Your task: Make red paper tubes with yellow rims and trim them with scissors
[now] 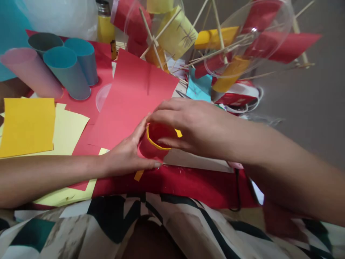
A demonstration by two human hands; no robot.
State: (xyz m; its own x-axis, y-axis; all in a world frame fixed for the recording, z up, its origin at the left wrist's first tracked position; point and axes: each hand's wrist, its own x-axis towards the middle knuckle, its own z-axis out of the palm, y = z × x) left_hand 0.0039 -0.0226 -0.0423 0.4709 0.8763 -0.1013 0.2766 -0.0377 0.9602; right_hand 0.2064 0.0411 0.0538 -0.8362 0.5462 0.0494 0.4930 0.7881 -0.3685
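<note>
Nearest, a patterned garment [113,219] is seen along the lower edge, and beyond it the worktop [188,189], dark red in its near part. A red tube [151,153], edged in yellow at its open top, is held above it, in the middle of the view. The tube is clasped by the left hand [132,151] — its thumb laid along the near side, its fingers around the left. The right hand [180,120] is arched over the opening, its thumb reaching inside and its fingers bent over the far side, close to the left fingertips; whether the wall is pinched there cannot be told. An orange strip [138,175] is seen just below the left hand, and a pale strip [199,160] is laid to the right of the tube. Farther left, a yellow sheet [28,126] is spread over a pale yellow sheet [71,124]. Behind the tube a large red sheet [140,90] is seen, partly covering a clear disc [102,97]. Beyond, a pink tube [32,72] is grouped with two blue tubes [63,79] and a dark one [44,41]. At the back, a stick frame [221,39] is seen near a yellow jar [105,28] and a white bag [61,18].
</note>
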